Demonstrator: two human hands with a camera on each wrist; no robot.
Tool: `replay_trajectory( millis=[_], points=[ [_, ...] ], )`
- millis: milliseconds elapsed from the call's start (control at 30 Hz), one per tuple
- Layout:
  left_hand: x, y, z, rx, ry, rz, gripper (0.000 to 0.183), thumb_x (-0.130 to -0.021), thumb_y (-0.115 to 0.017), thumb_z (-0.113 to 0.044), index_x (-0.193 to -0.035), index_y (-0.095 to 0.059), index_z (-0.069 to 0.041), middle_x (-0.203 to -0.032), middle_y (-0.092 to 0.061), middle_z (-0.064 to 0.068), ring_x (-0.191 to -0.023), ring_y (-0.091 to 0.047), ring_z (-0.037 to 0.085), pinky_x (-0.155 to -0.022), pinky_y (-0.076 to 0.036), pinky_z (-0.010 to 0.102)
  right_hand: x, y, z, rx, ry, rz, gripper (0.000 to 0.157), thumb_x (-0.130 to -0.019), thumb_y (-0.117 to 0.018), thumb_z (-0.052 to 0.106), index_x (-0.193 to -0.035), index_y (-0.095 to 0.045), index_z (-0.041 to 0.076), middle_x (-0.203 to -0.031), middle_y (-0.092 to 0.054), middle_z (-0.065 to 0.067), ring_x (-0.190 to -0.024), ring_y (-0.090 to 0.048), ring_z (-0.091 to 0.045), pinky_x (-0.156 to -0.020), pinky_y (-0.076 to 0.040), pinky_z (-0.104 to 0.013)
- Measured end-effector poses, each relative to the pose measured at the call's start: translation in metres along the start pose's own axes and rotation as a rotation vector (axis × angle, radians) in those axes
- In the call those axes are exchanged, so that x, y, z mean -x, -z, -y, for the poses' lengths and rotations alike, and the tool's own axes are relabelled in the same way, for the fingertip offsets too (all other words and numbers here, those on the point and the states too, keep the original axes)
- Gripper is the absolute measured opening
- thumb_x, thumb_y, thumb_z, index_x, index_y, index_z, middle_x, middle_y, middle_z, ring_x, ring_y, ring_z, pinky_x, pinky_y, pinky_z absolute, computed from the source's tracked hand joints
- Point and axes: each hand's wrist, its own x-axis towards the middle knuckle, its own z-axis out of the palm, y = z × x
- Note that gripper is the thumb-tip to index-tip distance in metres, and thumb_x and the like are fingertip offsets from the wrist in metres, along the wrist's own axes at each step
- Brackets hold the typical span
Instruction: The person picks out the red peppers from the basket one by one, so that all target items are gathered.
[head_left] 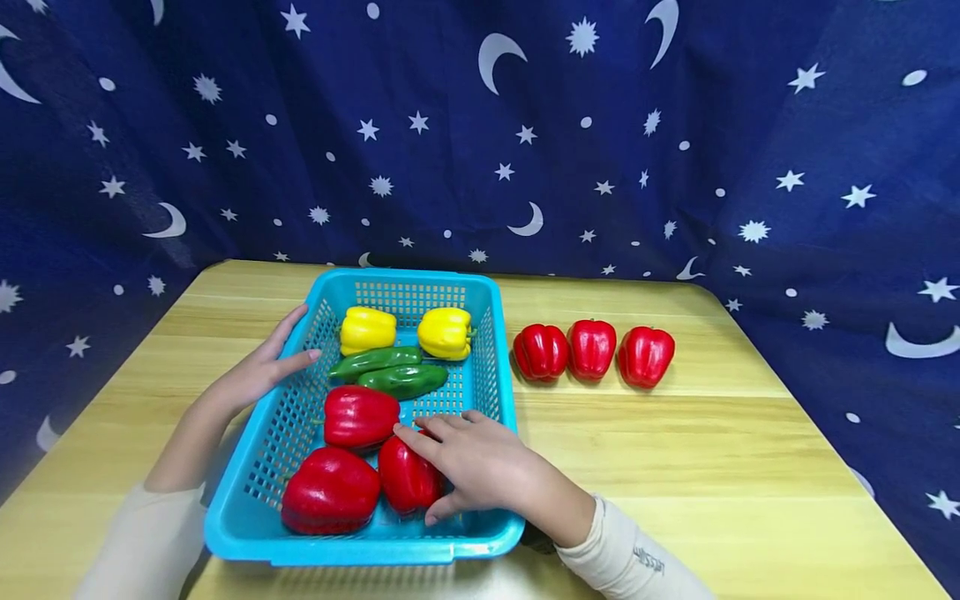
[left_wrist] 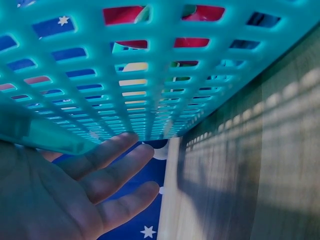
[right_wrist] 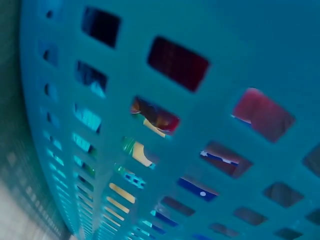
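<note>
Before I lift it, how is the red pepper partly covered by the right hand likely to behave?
That red pepper looks glossy, so it may be slippery. Its rounded sides suggest it could roll if pushed, though the pepper at its left might block it. Its plump, unwrinkled surface suggests stiffness.

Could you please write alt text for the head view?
A person's right hand lies over a red pepper in a blue basket, left hand at its left. The basket also holds two red, two yellow and two green peppers; three red ones sit at right.
</note>
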Motion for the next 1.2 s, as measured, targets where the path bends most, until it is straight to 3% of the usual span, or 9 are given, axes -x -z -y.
replay_trajectory(
  millis=[300,767,1200],
  points=[
    [-0.001,-0.0001,-0.001,-0.021,0.007,-0.013,0.078,-0.094,-0.045,-0.035,-0.146,0.011,-0.025,-0.15,-0.004,0.025,-0.124,-0.027,0.057,-0.076,-0.052,0.055,-0.003,0.0013,0.0001,-0.014,-0.017,0.026,0.089,-0.071,-0.067,0.057,-0.144,-0.026,0.026,-0.134,-0.048,0.004,-0.122,-0.045,-0.015,-0.098,-0.041,-0.034],
    [-0.0019,-0.0002,0.0002,-0.01,0.008,-0.008,0.077,-0.094,-0.045,-0.034,-0.146,0.012,-0.027,-0.149,-0.005,0.026,-0.122,-0.03,0.057,-0.071,-0.054,0.051,-0.0016,0.0013,-0.0011,-0.008,0.044,-0.021,0.086,-0.07,-0.071,0.054,-0.141,-0.032,0.025,-0.121,-0.054,0.004,-0.107,-0.054,-0.013,-0.091,-0.045,-0.031],
    [-0.0003,-0.0018,-0.0026,-0.013,0.021,-0.011,0.077,-0.094,-0.045,-0.034,-0.146,0.012,-0.028,-0.15,-0.003,0.025,-0.123,-0.029,0.058,-0.071,-0.054,0.051,0.0006,0.0026,-0.0025,-0.006,0.078,-0.072,0.08,-0.068,-0.073,0.052,-0.136,-0.04,0.027,-0.114,-0.058,0.006,-0.105,-0.054,-0.01,-0.088,-0.047,-0.03]
  ],
)
